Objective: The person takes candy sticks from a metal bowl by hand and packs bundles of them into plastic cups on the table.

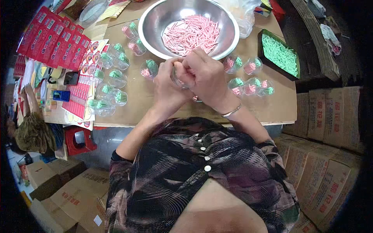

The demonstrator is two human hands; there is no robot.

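Observation:
My left hand [168,84] is wrapped round a small clear plastic cup [179,82], mostly covered by the fingers. Over the cup's mouth, my right hand [205,73] is closed, its fingertips at the rim; what it grips is hidden. Just beyond both hands stands a wide steel bowl [151,33] with a heap of thin pink sticks [192,35]. A clear cup of pink and green sticks [149,69] stands left of my left hand. More such filled cups [252,85] are right of my right hand. Part of another cup [197,99] shows below my wrists.
Several clear cups of green sticks [112,77] stand at the left. A black tray [265,58] of green sticks [279,52] lies at the right. Red printed card sheets [52,39] are at the far left. Cardboard boxes [326,116] are stacked below right; a red stool [75,141] is below left.

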